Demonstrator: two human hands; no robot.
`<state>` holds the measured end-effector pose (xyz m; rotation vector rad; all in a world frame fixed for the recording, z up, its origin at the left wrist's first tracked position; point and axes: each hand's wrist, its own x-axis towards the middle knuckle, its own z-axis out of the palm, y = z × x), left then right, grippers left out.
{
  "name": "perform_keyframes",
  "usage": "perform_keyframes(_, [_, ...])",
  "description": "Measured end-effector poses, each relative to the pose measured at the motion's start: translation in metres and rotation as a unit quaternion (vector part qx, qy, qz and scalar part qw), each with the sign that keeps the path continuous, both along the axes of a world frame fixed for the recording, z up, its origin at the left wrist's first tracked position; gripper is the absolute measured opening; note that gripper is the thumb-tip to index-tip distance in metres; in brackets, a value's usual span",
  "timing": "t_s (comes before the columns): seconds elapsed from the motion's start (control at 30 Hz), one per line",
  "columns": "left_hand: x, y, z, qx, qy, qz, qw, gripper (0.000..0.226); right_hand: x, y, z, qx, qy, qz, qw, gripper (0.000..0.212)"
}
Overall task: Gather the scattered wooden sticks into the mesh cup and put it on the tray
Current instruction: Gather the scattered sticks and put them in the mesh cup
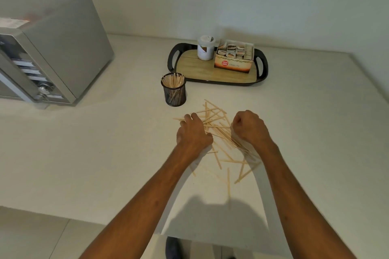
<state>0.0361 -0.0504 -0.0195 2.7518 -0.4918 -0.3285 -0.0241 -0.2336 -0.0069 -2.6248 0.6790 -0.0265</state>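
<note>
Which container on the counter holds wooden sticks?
The black mesh cup, standing on the counter just left-front of the tray. The white jar and the sachet box sit on the tray and hold no sticks.

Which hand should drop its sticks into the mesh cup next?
Probably the left hand: the mesh cup stands on its side, just beyond it. The right hand, closed on sticks, would have to cross over.

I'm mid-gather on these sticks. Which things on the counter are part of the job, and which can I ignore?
Part of the job:
- scattered wooden sticks
- mesh cup, already holding some sticks
- tray
- left hand and right hand, both on the pile

Ignore:
- microwave
- white jar on the tray
- sachet box on the tray
</note>
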Motion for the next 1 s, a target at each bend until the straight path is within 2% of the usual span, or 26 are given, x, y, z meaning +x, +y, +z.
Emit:
perform_keyframes(0.23, [-0.012,-0.012,0.005,0.013,0.000,-0.002,1.000,0.067,-0.013,0.006,-0.007,-0.029,0.059,0.056,0.996,0.043])
perform_keyframes(0.33, [-0.015,-0.015,0.005,-0.043,-0.012,-0.024,0.999,0.070,-0.014,0.010,-0.010,-0.032,0.055,0.069,0.996,0.045])
perform_keyframes(0.43, [-0.019,-0.010,0.002,-0.077,-0.037,-0.005,0.996,0.067,-0.015,0.012,-0.013,-0.018,0.044,0.077,0.996,0.040])
perform_keyframes(0.63, [-0.023,-0.003,-0.004,0.048,-0.051,0.020,0.997,0.061,-0.018,0.013,-0.017,-0.042,0.046,0.075,0.995,0.041])
perform_keyframes(0.8, [-0.024,-0.015,-0.001,0.090,-0.066,0.012,0.994,0.060,-0.017,0.027,-0.020,-0.052,0.025,0.081,0.995,0.032])
perform_keyframes(1.0, [-0.019,-0.019,-0.002,0.093,-0.050,0.025,0.994,0.060,-0.012,0.030,-0.020,-0.049,0.041,0.080,0.995,0.035])
